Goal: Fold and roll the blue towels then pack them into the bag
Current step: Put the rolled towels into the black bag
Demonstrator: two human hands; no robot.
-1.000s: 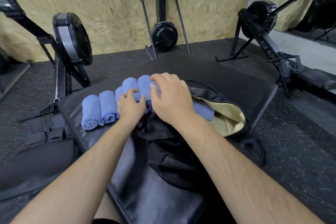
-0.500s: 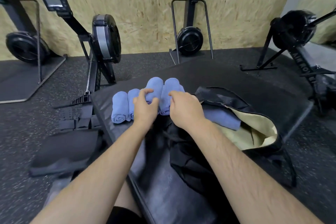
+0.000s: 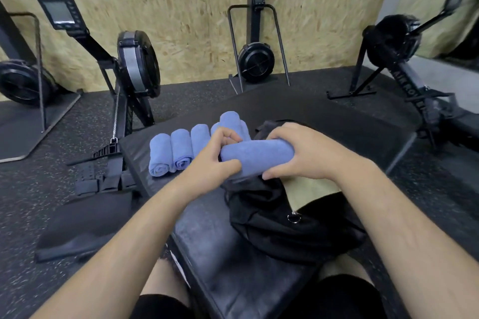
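Both my hands clasp one rolled blue towel [image 3: 255, 156], left hand [image 3: 212, 160] at its nine o'clock end, right hand [image 3: 303, 153] at three o'clock, so its long axis runs crosswise. It hangs directly over the open mouth of the black bag [image 3: 285, 225] at six o'clock. More rolled towels [image 3: 178, 150] wait at ten o'clock on the black mat [image 3: 324, 116], nearer my left hand.
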